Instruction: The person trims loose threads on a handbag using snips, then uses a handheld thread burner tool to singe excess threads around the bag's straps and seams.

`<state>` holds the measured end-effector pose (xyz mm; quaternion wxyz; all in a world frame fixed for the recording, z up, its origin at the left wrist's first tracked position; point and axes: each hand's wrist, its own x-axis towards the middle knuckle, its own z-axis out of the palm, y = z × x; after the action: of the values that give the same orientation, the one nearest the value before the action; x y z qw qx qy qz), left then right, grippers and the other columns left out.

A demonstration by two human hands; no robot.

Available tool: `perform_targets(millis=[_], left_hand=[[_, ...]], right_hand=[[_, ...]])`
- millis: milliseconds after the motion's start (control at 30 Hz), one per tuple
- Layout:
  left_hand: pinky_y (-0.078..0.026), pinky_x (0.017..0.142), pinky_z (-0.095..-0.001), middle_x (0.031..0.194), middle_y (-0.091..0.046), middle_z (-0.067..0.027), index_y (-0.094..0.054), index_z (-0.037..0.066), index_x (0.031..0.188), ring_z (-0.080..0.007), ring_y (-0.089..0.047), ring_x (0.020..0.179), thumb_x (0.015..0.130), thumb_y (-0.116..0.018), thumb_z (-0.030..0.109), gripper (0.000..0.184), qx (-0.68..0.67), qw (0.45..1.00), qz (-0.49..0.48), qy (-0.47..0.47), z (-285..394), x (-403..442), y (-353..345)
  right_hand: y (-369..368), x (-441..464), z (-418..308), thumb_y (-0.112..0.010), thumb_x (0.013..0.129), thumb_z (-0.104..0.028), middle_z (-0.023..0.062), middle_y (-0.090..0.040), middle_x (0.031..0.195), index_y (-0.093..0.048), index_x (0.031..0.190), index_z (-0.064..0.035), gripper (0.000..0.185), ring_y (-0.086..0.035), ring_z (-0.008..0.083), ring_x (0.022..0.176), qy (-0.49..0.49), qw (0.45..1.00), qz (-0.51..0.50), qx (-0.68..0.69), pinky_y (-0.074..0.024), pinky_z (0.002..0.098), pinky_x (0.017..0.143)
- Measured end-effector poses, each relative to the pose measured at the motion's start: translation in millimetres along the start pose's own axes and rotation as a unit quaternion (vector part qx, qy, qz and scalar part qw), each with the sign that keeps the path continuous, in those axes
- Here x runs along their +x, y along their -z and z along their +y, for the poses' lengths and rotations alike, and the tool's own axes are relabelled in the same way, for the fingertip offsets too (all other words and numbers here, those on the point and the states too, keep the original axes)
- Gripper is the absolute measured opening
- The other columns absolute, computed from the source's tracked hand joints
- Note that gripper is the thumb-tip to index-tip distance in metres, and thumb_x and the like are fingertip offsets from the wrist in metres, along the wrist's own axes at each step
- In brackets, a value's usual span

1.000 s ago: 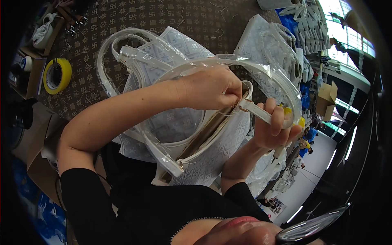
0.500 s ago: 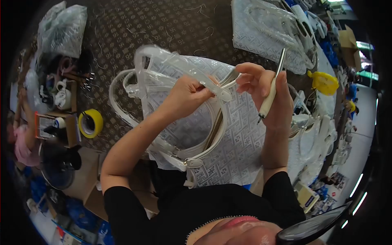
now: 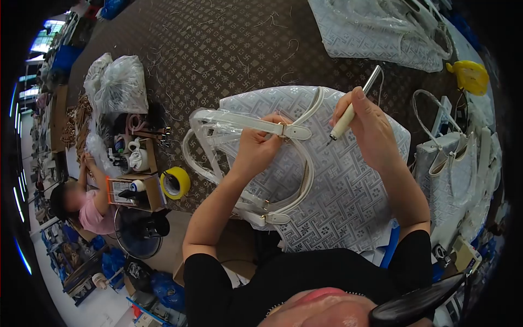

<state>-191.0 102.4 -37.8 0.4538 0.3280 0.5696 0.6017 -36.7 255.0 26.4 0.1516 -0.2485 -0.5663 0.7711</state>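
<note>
Two grips over a patterned bag (image 3: 343, 191): the left hand (image 3: 255, 150) pinches its white strap (image 3: 297, 132), the right hand (image 3: 373, 131) curls around a pale-handled tool (image 3: 344, 122); carton label (image 3: 118, 190) illegible.

Our left hand (image 3: 260, 148) pinches with curled fingers near centre frame. Our right hand (image 3: 371, 131) grips right of centre, elbow bent.

This is a bag workshop: several pale patterned handbags (image 3: 348, 191), some in clear plastic, share one thread-littered table (image 3: 229, 54). A yellow tape roll (image 3: 184, 182) lies near its left edge, a co-worker (image 3: 93, 211) stays beside that edge, and strip lights (image 3: 23, 257) glow beyond.
</note>
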Motion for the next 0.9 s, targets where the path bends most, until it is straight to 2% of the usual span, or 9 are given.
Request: perform_targets(millis=[133,200,333,400,467,567,633,733,900], left_hand=[[-0.045,0.068,-0.0230,0.085,-0.061,-0.0046,-0.061,0.000,0.092,-0.0089,-0.056,0.076,0.085,-0.056,0.005,0.010,0.076,0.997,0.019,0.005,7.0,-7.2,2.1],[-0.046,0.071,-0.0304,0.087,-0.063,-0.0088,-0.063,0.001,0.090,-0.0183,-0.060,0.079,0.080,-0.063,0.013,0.015,0.440,0.896,0.053,-0.026,35.6,-19.4,-0.6],[-0.044,0.082,-0.0374,0.093,-0.064,-0.0090,-0.065,0.005,0.091,-0.0236,-0.060,0.085,0.076,-0.067,0.020,0.021,0.455,0.884,-0.028,0.106,101.3,-40.3,0.2],[-0.040,0.091,-0.0401,0.097,-0.065,-0.0054,-0.066,0.007,0.093,-0.0205,-0.062,0.085,0.074,-0.069,0.020,0.023,0.580,0.785,-0.006,-0.216,117.6,-29.4,-1.1],[-0.036,0.097,-0.0410,0.097,-0.065,-0.0043,-0.066,0.009,0.093,-0.0194,-0.063,0.082,0.073,-0.070,0.020,0.023,0.554,0.805,0.000,-0.212,106.0,-4.4,-0.2],[-0.044,0.088,-0.0361,0.092,-0.066,-0.0056,-0.067,0.006,0.091,-0.0184,-0.064,0.074,0.074,-0.070,0.017,0.020,0.498,0.848,-0.104,-0.148,82.2,22.7,8.4],[-0.050,0.069,-0.0274,0.082,-0.066,-0.0069,-0.067,0.002,0.091,-0.0145,-0.063,0.067,0.078,-0.067,0.014,0.018,0.332,0.932,-0.144,-0.003,72.3,27.8,12.4],[-0.046,0.054,-0.0214,0.072,-0.065,-0.0066,-0.066,-0.001,0.089,-0.0096,-0.059,0.061,0.081,-0.064,0.011,0.015,0.315,0.938,-0.147,-0.011,67.2,28.6,17.8],[-0.047,0.058,-0.0212,0.070,-0.063,-0.0031,-0.066,0.000,0.091,-0.0074,-0.058,0.065,0.085,-0.060,0.010,0.013,0.306,0.942,-0.138,-0.002,64.0,27.1,18.5]], right_hand=[[-3.7,0.1,4.5,-0.030,0.097,-0.044,0.0034,-0.050,0.078,-0.054,0.086,-0.0035,0.048,-0.048,0.0104,0.076,-0.011,1.000,0.011,0.014,-0.0395,0.0257,0.074],[-5.3,0.1,5.6,-0.031,0.097,-0.044,0.0034,-0.051,0.079,-0.055,0.089,-0.0030,0.048,-0.048,0.0101,0.076,-0.004,0.999,0.028,0.024,-0.0394,0.0256,0.074],[-2.1,-0.6,11.3,-0.033,0.097,-0.043,0.0036,-0.053,0.082,-0.057,0.092,-0.0023,0.047,-0.049,0.0097,0.078,-0.018,0.996,0.028,0.087,-0.0394,0.0256,0.075],[-3.8,0.1,12.8,-0.034,0.097,-0.042,0.0037,-0.053,0.083,-0.057,0.093,-0.0023,0.047,-0.050,0.0095,0.079,-0.020,0.993,0.026,0.112,-0.0395,0.0257,0.075],[-5.2,-0.7,13.9,-0.038,0.094,-0.047,0.0029,-0.056,0.082,-0.060,0.091,-0.0031,0.050,-0.046,0.0086,0.077,-0.018,0.993,0.050,0.103,-0.0377,0.0226,0.075],[-6.6,-1.0,14.1,-0.038,0.094,-0.047,0.0029,-0.056,0.082,-0.061,0.091,-0.0033,0.049,-0.046,0.0087,0.077,-0.020,0.991,0.058,0.119,-0.0377,0.0226,0.076],[-5.9,-0.9,13.6,-0.038,0.094,-0.047,0.0028,-0.056,0.082,-0.061,0.091,-0.0033,0.049,-0.046,0.0087,0.077,-0.019,0.991,0.054,0.122,-0.0378,0.0227,0.076],[-3.0,-0.4,16.4,-0.037,0.095,-0.044,0.0035,-0.056,0.083,-0.059,0.093,-0.0024,0.047,-0.049,0.0095,0.079,-0.019,0.991,0.044,0.127,-0.0389,0.0246,0.077],[-2.7,1.2,18.3,-0.035,0.096,-0.042,0.0047,-0.055,0.084,-0.057,0.095,-0.0013,0.046,-0.051,0.0107,0.081,-0.024,0.991,0.042,0.126,-0.0400,0.0267,0.079]])
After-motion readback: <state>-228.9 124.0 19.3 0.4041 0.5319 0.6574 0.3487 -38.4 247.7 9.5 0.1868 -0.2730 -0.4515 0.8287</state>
